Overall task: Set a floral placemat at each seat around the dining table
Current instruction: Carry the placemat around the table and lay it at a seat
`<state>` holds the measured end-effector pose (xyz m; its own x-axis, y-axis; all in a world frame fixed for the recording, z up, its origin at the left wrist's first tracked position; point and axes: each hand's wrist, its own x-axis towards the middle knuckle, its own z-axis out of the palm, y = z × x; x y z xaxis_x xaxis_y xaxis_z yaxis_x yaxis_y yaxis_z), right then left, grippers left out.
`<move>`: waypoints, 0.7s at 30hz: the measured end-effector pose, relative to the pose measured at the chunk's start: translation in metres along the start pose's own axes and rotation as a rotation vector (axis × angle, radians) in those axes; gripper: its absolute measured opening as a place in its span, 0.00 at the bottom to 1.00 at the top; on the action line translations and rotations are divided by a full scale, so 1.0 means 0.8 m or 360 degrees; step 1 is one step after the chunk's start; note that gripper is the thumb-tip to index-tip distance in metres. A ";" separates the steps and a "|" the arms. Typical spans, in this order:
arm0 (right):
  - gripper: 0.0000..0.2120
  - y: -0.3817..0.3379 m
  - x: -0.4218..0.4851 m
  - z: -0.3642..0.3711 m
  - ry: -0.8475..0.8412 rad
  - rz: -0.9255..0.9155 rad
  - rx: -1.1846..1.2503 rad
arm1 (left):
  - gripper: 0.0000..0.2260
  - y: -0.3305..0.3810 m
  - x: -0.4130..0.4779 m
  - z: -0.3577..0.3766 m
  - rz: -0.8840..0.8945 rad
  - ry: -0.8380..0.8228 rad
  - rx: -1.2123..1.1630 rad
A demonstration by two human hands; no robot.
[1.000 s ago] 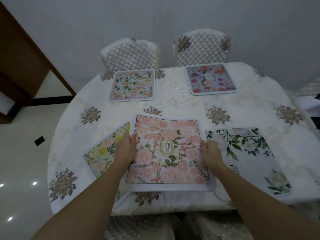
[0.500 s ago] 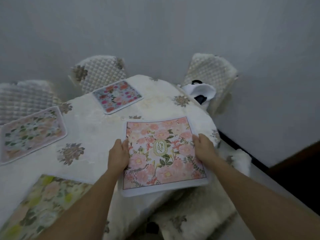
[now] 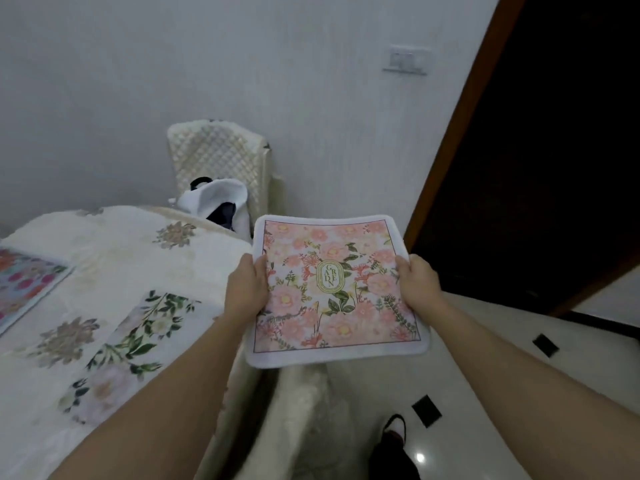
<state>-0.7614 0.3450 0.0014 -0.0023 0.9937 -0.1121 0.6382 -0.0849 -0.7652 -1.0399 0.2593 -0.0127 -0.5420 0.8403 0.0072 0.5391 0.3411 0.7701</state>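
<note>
Holding pink placemat (image 3: 332,289) in air beside the table (image 3: 114,244), left hand (image 3: 247,289) and right hand (image 3: 417,284) curled on its side edges. Can see leafy mat (image 3: 138,341) and bright mat (image 3: 24,285) laid; remains this one, perhaps more.

The left hand (image 3: 244,292) and the right hand (image 3: 417,285) each grip a side edge of a pink floral placemat (image 3: 332,306), thumbs on top, holding it level in the air off the counter (image 3: 121,244). Left of the left hand, a white placemat with green leaves (image 3: 138,341) lies on the counter, and farther left a blue one with red flowers (image 3: 24,282). Beyond the hands stands a quilted chair (image 3: 218,157) with a white bag (image 3: 218,199) on it. A dark doorway (image 3: 536,150) is beyond the right hand.
</note>
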 end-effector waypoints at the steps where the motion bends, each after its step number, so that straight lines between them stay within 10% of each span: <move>1: 0.16 0.013 0.014 -0.011 0.0021 0.0031 0.0015 | 0.17 0.014 0.007 0.016 0.0022 -0.0024 -0.0005; 21: 0.16 0.097 0.352 -0.127 -0.0159 0.0031 0.0014 | 0.17 0.206 0.174 0.246 -0.0158 0.0070 0.0177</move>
<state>-0.6342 0.6259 -0.0250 -0.0671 0.9796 -0.1894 0.6320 -0.1052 -0.7678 -0.8999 0.5155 -0.0100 -0.6228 0.7815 -0.0356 0.5480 0.4683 0.6931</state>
